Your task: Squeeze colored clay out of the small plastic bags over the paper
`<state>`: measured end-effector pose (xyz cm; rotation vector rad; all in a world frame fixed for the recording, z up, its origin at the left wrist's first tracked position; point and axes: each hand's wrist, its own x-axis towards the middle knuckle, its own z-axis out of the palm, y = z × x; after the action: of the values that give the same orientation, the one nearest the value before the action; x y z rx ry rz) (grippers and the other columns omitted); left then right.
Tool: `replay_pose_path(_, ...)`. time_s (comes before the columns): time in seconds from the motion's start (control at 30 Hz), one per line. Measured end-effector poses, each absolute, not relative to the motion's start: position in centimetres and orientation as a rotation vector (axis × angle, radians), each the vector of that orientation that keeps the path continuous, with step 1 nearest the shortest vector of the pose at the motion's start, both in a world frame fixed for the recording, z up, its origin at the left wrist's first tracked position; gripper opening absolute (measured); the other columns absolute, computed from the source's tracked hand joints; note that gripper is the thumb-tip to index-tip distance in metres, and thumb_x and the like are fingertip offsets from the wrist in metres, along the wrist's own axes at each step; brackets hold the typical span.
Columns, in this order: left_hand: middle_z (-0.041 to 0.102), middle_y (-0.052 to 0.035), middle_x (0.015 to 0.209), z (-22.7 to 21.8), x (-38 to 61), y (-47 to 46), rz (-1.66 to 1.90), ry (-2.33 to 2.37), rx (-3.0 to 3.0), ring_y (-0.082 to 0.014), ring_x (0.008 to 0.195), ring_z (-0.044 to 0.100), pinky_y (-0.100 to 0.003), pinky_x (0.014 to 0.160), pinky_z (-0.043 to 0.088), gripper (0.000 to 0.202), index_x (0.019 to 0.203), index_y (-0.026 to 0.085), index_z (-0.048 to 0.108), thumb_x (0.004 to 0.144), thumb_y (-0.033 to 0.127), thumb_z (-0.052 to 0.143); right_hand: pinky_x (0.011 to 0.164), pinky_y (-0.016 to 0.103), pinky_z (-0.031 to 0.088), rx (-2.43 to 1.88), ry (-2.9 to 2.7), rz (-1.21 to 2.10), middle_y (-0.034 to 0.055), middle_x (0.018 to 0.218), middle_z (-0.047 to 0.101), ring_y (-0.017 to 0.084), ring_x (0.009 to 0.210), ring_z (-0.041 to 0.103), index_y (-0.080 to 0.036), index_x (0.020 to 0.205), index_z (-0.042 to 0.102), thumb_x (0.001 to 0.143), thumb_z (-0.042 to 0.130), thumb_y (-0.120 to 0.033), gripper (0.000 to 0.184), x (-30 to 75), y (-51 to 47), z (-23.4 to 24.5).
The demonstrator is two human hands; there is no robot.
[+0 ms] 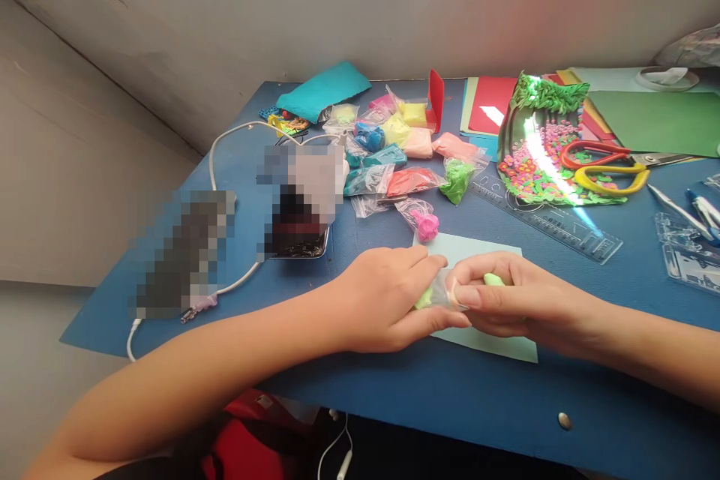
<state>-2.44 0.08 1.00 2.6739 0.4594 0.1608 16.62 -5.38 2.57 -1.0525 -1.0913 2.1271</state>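
Note:
Both hands meet over a pale green paper sheet at the front of the blue table. My left hand is closed, pinching a small clear plastic bag that holds light green clay. My right hand is closed too, gripping the other side of the bag, with a lump of the same light green clay showing between its fingers. A pink clay lump in a bag lies just beyond the sheet.
Several bags of coloured clay lie mid-table. A clay-covered plate, red-and-yellow scissors, a clear ruler and coloured paper sheets are at the right. A white cable and blurred items sit left.

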Motion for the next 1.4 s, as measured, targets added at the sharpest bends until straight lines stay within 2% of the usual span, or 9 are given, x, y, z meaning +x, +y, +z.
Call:
replay_pose_path(0.1, 0.064, -0.0101, 0.092, 0.8, -2.4, 0.1, 0.270, 0.457, 2.633, -0.0224, 0.080, 0.061, -0.033, 0.068, 0.048, 0.064, 0.112, 0.011, 0.053, 0.097, 0.061, 0.016, 0.039, 0.021, 0.010, -1.041, -1.086, 2.131, -0.0113, 0.045, 0.027, 0.002, 0.041, 0.017, -0.015, 0.069, 0.055, 0.076, 0.072, -0.050, 0.039, 16.7, -5.3, 2.5)
replay_pose_path(0.23, 0.063, -0.0112, 0.094, 0.5, -2.3, 0.3, 0.540, 0.467, 2.639, -0.0219, 0.082, 0.061, -0.032, 0.072, 0.050, 0.056, 0.109, 0.012, 0.051, 0.095, 0.061, 0.030, 0.038, 0.020, 0.012, -0.997, -1.014, 2.143, -0.0110, 0.046, 0.025, 0.002, 0.041, 0.016, -0.015, 0.066, 0.054, 0.077, 0.072, -0.048, 0.038, 16.8, -5.4, 2.3)
replay_pose_path(0.4, 0.063, -0.0124, 0.095, 0.4, -2.5, 0.3, 0.699, 0.457, 2.636, -0.0212, 0.088, 0.063, -0.030, 0.074, 0.053, 0.050, 0.108, 0.010, 0.052, 0.092, 0.057, 0.047, 0.039, 0.020, 0.013, -0.948, -0.957, 2.143, -0.0102, 0.046, 0.026, 0.003, 0.042, 0.018, -0.014, 0.068, 0.058, 0.080, 0.070, -0.040, 0.030, 17.0, -5.5, 1.9)
replay_pose_path(0.63, 0.065, -0.0108, 0.096, 0.8, -2.5, 0.3, 0.968, 0.497, 2.484, -0.0164, 0.084, 0.062, -0.026, 0.077, 0.054, 0.047, 0.112, 0.009, 0.057, 0.080, 0.041, 0.071, 0.040, 0.020, 0.017, -0.977, -0.983, 2.038, -0.0090, 0.047, 0.031, 0.003, 0.043, 0.023, -0.015, 0.070, 0.059, 0.078, 0.071, -0.041, 0.030, 17.2, -5.4, 1.7)
replay_pose_path(0.8, 0.066, -0.0119, 0.098, 0.8, -2.4, 0.7, 1.009, 0.434, 2.395, -0.0158, 0.087, 0.064, -0.025, 0.079, 0.054, 0.046, 0.114, 0.007, 0.061, 0.078, 0.031, 0.075, 0.041, 0.020, 0.018, -0.971, -1.017, 1.987, -0.0077, 0.048, 0.034, 0.004, 0.044, 0.026, -0.014, 0.073, 0.062, 0.078, 0.071, -0.043, 0.030, 17.3, -5.1, 1.4)
replay_pose_path(0.93, 0.066, -0.0095, 0.097, 0.8, -2.4, 0.8, 0.972, 0.400, 2.326, -0.0156, 0.087, 0.064, -0.026, 0.079, 0.055, 0.039, 0.114, 0.012, 0.063, 0.079, 0.027, 0.074, 0.040, 0.019, 0.019, -0.951, -1.081, 1.957, -0.0079, 0.048, 0.035, 0.003, 0.044, 0.026, -0.014, 0.074, 0.063, 0.082, 0.069, -0.043, 0.030, 17.4, -5.1, 0.9)
replay_pose_path(1.03, 0.066, -0.0100, 0.097, 0.8, -2.4, 0.8, 0.961, 0.404, 2.318, -0.0156, 0.087, 0.064, -0.026, 0.079, 0.055, 0.039, 0.114, 0.011, 0.063, 0.079, 0.025, 0.074, 0.040, 0.018, 0.019, -0.940, -1.105, 1.946, -0.0085, 0.047, 0.035, 0.003, 0.043, 0.025, -0.015, 0.076, 0.062, 0.083, 0.068, -0.044, 0.031, 17.5, -5.1, 0.7)
replay_pose_path(1.23, 0.069, -0.0114, 0.104, 0.9, -2.6, 0.9, 0.989, 0.523, 2.338, -0.0188, 0.093, 0.066, -0.030, 0.086, 0.055, 0.052, 0.118, 0.013, 0.062, 0.075, 0.035, 0.078, 0.040, 0.018, 0.017, -1.029, -1.163, 1.856, -0.0092, 0.047, 0.033, 0.003, 0.043, 0.024, -0.015, 0.076, 0.060, 0.082, 0.068, -0.049, 0.035, 17.4, -5.1, 1.0)
replay_pose_path(1.4, 0.072, -0.0123, 0.104, 0.9, -2.6, 1.0, 1.022, 0.599, 2.348, -0.0209, 0.095, 0.068, -0.030, 0.087, 0.056, 0.056, 0.117, 0.011, 0.062, 0.073, 0.041, 0.079, 0.039, 0.018, 0.016, -1.086, -1.235, 1.790, -0.0096, 0.047, 0.030, 0.003, 0.043, 0.022, -0.015, 0.076, 0.058, 0.081, 0.067, -0.053, 0.039, 17.3, -4.9, 1.3)
